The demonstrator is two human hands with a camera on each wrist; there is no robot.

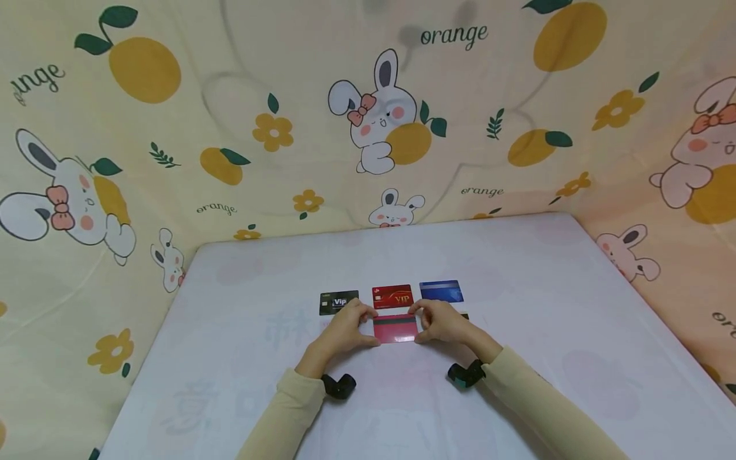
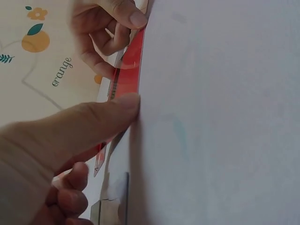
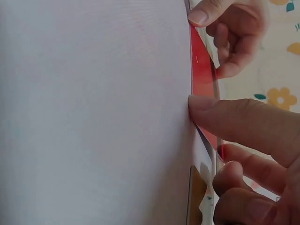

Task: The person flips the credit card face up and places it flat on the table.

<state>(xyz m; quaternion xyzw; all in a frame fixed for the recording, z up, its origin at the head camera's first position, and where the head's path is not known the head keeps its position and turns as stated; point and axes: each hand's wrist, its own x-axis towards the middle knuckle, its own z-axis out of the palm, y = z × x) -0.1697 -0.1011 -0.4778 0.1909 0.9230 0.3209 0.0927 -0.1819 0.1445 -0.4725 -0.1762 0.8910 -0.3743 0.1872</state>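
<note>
A pinkish-red card with a dark stripe along its far edge lies between the two hands, close over the white table. My left hand pinches its left end, thumb at the near corner and a finger at the far one. At the other end my right hand grips it in the same way. In the right wrist view the red card is tilted between the thumbs and fingers. Just beyond the hands, a black Vip card, a red VIP card and a blue card form a row.
A gold-brown card shows beside the right hand, mostly covered by that hand in the head view. Another card edge appears below the left hand. A cloth printed with rabbits and oranges walls the table's back and sides.
</note>
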